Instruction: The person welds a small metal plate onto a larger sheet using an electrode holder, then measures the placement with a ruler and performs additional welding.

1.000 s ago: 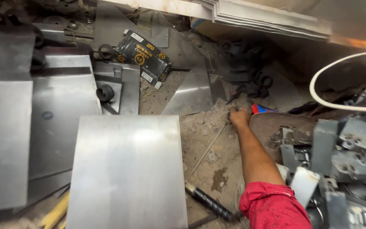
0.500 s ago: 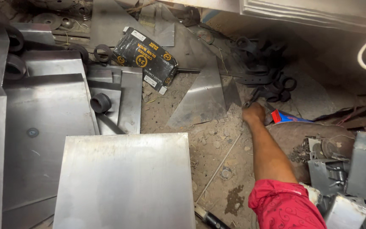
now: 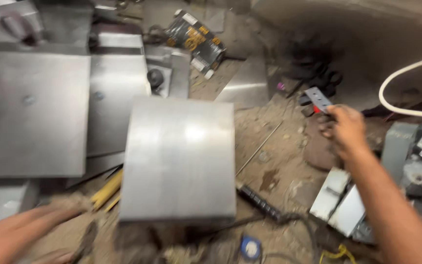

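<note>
My right hand (image 3: 345, 129) is raised over the dirty floor at the right, its fingers closed on a small flat grey tool with a red part (image 3: 317, 100). A shiny rectangular metal sheet (image 3: 179, 156) lies in the middle, left of that hand. My left hand (image 3: 23, 234) shows blurred at the lower left, close to the floor near yellow sticks (image 3: 107, 191); whether it holds anything cannot be made out.
More metal sheets (image 3: 32, 112) lie at the left. A dark printed packet (image 3: 194, 41) is at the top, a white cable (image 3: 406, 83) at the right, grey metal brackets (image 3: 416, 151) beside it, and a black ribbed handle (image 3: 260, 203) below the sheet.
My right hand has lifted off the floor with the small tool in it and drawn back toward me. My left hand has come into view at the lower left.
</note>
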